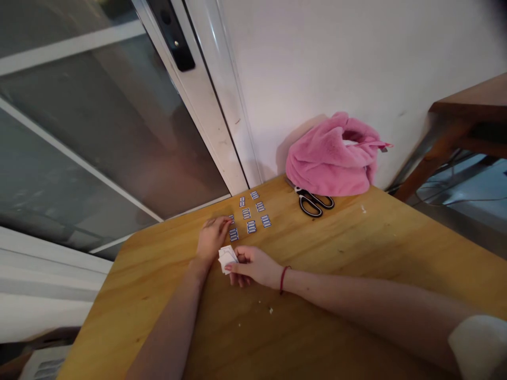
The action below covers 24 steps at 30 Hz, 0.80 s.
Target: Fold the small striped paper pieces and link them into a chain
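the marks on the small cards [251, 227] are too tiny to read; the left hand [214, 236] hides part of one. how many slips [227, 257] the right hand [259, 268] grips cannot be told. the tips of the scissors [301, 191] are unclear beside the pink bundle [332, 158]. the pale sleeve [477, 345] is cut off.

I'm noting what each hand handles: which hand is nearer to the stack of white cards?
Right. The right hand holds the stack of white cards; the left hand is beyond it, at a patterned card.
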Available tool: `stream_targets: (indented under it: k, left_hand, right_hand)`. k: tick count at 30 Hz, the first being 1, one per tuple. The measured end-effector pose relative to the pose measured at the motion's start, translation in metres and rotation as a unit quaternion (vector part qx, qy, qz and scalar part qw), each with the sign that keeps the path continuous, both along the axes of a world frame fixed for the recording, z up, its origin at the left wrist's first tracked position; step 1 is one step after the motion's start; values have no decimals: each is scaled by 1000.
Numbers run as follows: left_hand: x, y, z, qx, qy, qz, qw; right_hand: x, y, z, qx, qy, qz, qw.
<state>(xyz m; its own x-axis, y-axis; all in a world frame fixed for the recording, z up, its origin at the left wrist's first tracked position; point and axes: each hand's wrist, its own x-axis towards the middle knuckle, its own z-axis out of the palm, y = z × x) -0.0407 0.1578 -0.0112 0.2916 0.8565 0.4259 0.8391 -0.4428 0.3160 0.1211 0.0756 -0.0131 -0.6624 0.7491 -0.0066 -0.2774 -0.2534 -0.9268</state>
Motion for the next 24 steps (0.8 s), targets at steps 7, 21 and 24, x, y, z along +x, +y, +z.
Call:
stream_targets:
  k: [7,21,24]
  left_hand:
    - [6,-11,37,-56,-194,35,979]
    - [22,-34,90,-336,-108,-105,930]
    - [22,-32,91,-335,-111,-108,930]
  right_hand:
    - [1,8,0,-78,71,-46,993]
    - [3,5,2,-81,85,-109,987]
    - [3,5,3,-78,81,-122,986]
